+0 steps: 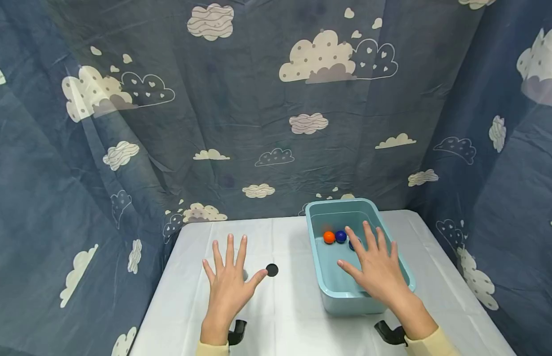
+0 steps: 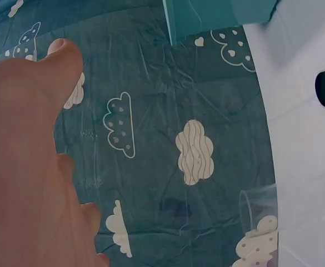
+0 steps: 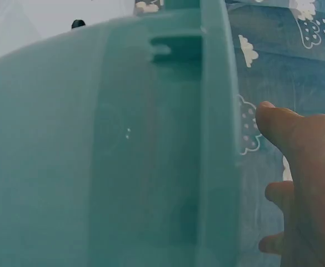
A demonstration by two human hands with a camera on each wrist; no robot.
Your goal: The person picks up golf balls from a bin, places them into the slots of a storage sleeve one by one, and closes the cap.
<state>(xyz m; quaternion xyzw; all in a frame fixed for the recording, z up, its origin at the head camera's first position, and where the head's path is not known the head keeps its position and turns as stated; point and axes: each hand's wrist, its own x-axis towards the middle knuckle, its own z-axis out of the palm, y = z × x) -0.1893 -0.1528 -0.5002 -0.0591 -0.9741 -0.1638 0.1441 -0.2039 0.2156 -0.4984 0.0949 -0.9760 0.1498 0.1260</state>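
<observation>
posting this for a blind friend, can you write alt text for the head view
A person's left grip and right grip hover open over a white table, the right above a teal bin holding an orange ball and blue balls. A round black piece shows near the left grip; dark cloud-printed cloth hangs behind.

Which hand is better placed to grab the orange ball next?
Probably your right hand: it appears over the teal bin holding the orange ball; your left hand is left of the bin.
</observation>
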